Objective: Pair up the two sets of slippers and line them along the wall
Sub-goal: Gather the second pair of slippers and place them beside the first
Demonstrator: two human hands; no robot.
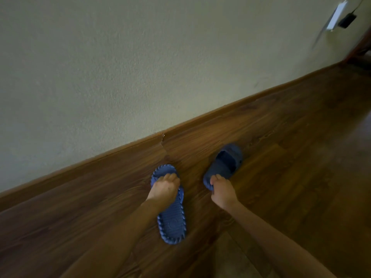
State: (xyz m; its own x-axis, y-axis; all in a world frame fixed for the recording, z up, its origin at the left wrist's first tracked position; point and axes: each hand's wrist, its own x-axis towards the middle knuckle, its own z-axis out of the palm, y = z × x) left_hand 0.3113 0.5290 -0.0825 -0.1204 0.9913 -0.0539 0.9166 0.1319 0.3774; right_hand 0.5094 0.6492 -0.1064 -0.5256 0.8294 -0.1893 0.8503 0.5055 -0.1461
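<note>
Down on the wooden floor (291, 157), two blue slippers sit near the skirting board (220, 109). One slipper (172, 221) lies sole-up, the left hand (164, 189) closed over its front part. The other slipper (224, 163) sits upright just beside it, strap toward the wall (140, 67), its heel pinched by the right hand (221, 190).

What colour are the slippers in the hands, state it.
Blue, both slippers: the sole-up one and the upright one, seen in the head view.
</note>
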